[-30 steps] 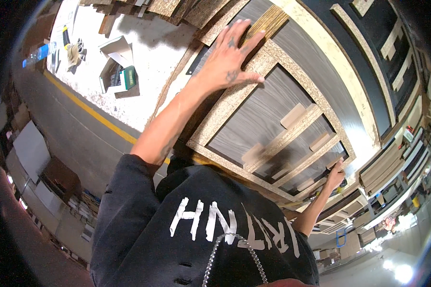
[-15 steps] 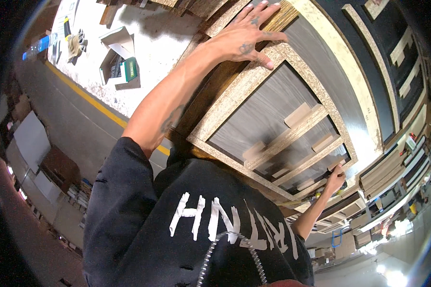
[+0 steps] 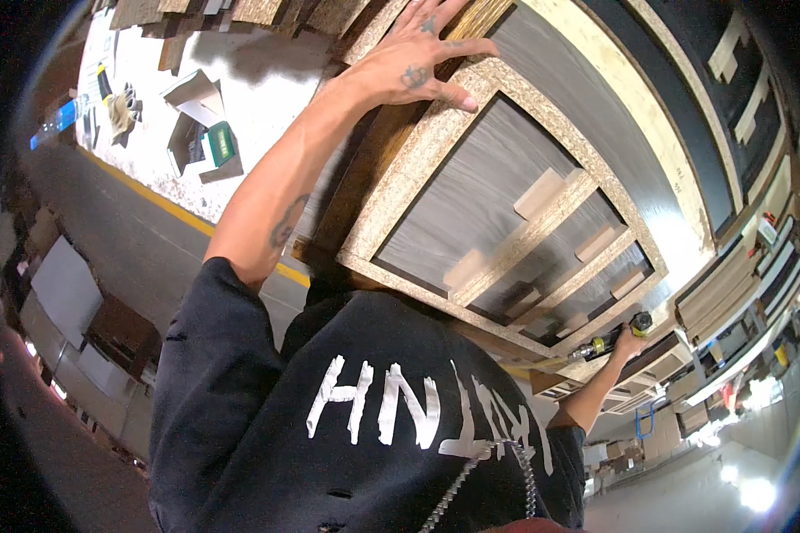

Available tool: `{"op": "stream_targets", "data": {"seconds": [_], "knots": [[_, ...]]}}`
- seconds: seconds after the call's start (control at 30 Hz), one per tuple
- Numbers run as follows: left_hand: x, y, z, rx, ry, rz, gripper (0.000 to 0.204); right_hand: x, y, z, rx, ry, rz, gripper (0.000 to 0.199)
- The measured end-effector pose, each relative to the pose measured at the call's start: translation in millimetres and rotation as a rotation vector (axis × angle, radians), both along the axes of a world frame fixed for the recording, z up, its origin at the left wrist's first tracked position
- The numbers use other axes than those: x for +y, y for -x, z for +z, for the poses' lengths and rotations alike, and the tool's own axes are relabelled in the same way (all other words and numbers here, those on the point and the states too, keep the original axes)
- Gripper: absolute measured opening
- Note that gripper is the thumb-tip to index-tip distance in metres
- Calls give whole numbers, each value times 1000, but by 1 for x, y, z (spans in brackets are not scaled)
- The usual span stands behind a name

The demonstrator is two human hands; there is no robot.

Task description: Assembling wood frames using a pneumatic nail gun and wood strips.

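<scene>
My left hand (image 3: 409, 67) lies with its fingers spread on the upper left corner of a chipboard frame (image 3: 429, 133), its thumb resting on the frame's face. The frame has crossbars (image 3: 529, 233) over a dark grey wood-grain panel (image 3: 471, 195), and several small blocks (image 3: 542, 191) sit against the bars. At the right, beside the frame's lower right corner, my right hand (image 3: 629, 345) is closed round a yellow-green and black cordless drill (image 3: 609, 341). The drill's chuck points left, along the frame's near edge. Its grip is mostly hidden by my fingers.
On a white worktop (image 3: 258, 115) at the left stand an open box (image 3: 196, 120) with a green label and a pair of gloves (image 3: 123, 115). A blue-labelled bottle (image 3: 60, 123) lies near them. Stacked boards (image 3: 267, 11) lie at the back; more framed panels (image 3: 747, 107) stand at the right.
My right hand has moved from the frame's lower right corner outward and down, and the drill now shows clearly in it. My left hand stays on the frame; the whole view has shifted slightly.
</scene>
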State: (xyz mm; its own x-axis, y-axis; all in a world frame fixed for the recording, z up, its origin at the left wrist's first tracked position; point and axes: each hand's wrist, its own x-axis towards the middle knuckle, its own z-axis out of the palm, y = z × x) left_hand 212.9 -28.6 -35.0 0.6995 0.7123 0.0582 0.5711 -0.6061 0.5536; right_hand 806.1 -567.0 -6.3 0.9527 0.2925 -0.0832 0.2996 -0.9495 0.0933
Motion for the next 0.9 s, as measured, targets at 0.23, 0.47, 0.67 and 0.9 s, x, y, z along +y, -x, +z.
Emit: {"op": "stream_targets", "data": {"seconds": [0.23,0.47,0.67,0.9], "knots": [[0,-10,0,-110,-2,7,75,-10,-24,101,454,-679,-334,30],[13,0,19,-77,198,-97,72,286,192,196,756,-551,-33,35],[13,6,18,-87,157,-91,77,434,324,174,895,-170,448,61],[11,6,9,-107,131,-109,87,490,361,131,790,-41,1430,38]]}}
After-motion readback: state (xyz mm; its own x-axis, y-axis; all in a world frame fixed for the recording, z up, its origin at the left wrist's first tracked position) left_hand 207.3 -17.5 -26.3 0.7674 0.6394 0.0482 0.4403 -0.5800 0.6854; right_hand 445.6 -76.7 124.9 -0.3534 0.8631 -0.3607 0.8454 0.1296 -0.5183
